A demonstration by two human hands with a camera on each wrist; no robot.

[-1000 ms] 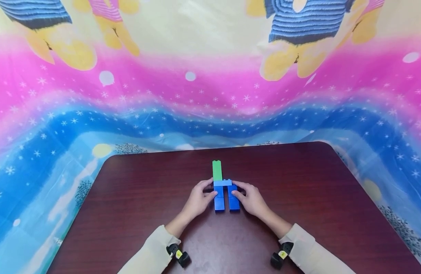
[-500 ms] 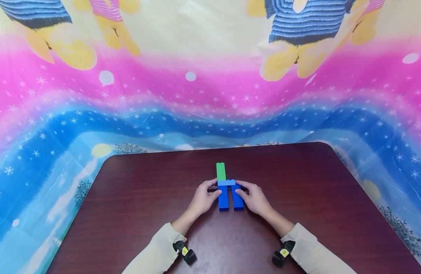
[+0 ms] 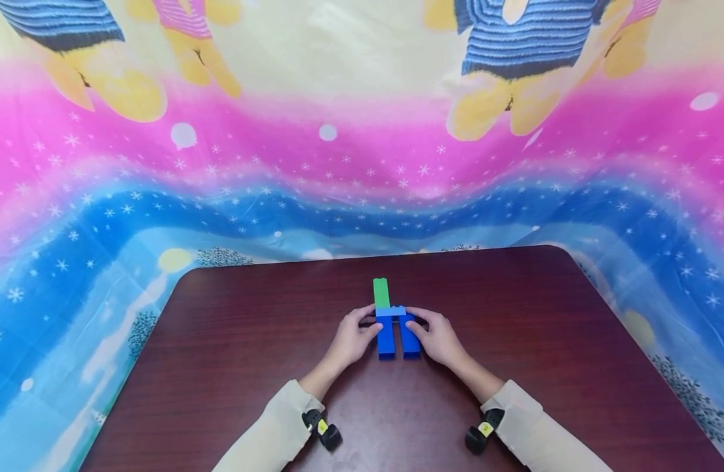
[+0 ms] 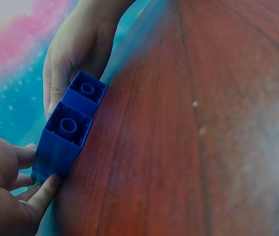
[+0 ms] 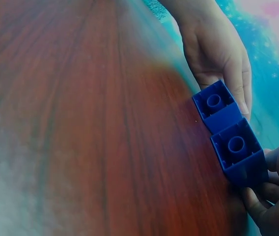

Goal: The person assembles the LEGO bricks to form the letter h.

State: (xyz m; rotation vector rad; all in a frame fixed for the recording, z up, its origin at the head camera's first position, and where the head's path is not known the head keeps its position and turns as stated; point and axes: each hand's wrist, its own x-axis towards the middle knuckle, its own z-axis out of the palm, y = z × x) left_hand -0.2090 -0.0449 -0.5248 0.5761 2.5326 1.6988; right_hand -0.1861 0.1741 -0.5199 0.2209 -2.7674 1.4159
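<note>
A joined toy-brick figure lies over the middle of the table. It has two dark blue brick legs, left (image 3: pixel 386 342) and right (image 3: pixel 410 345), a light blue brick (image 3: pixel 391 311) bridging their far ends, and a green brick (image 3: pixel 381 293) beyond the left leg. My left hand (image 3: pixel 351 337) pinches the left leg between thumb and fingers; my right hand (image 3: pixel 443 337) grips the right leg likewise. Both wrist views show the legs' hollow undersides, such as the near blue brick (image 4: pixel 68 125) beside my left fingers and the blue brick (image 5: pixel 236 143) by my right fingers.
The dark reddish-brown table (image 3: pixel 249 341) has rounded far corners. Behind and around it hangs a printed cloth (image 3: pixel 362 157) in pink, blue and cream. A black wrist device (image 3: pixel 322 429) sits on the left sleeve, with a similar device (image 3: pixel 484 431) on the right one.
Both hands have shifted the brick figure slightly to the right, the left hand moving more. A seam visible across the left leg earlier no longer shows. Both grips stay on the legs.
</note>
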